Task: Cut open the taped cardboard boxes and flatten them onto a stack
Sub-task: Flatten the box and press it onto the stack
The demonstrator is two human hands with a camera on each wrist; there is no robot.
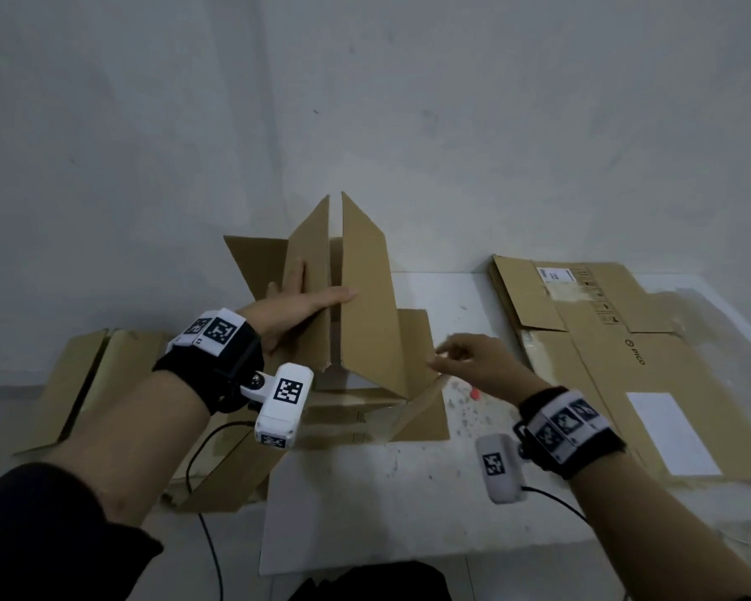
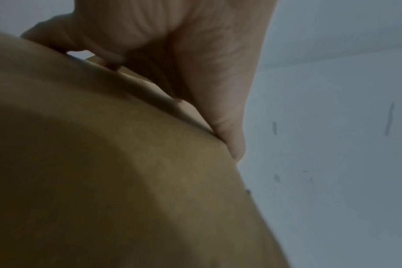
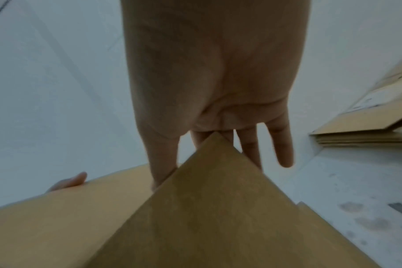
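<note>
An opened brown cardboard box (image 1: 365, 297) stands at the table's middle with its flaps up. My left hand (image 1: 304, 301) lies flat across two upright flaps, fingers straight and pressing on them; the left wrist view shows the palm and thumb (image 2: 230, 137) against the cardboard (image 2: 103, 163). My right hand (image 1: 465, 357) is at the corner of the low right flap (image 1: 412, 336). In the right wrist view its fingers (image 3: 282, 148) are nearly straight behind that corner (image 3: 218, 199), touching it without a plain pinch. The stack of flattened boxes (image 1: 603, 340) lies at the table's right.
The white table (image 1: 386, 492) is speckled and bare in front of the box. A small red object (image 1: 475, 394) lies by my right wrist. More flattened cardboard (image 1: 83, 383) sits low at the left, off the table. A grey wall stands close behind.
</note>
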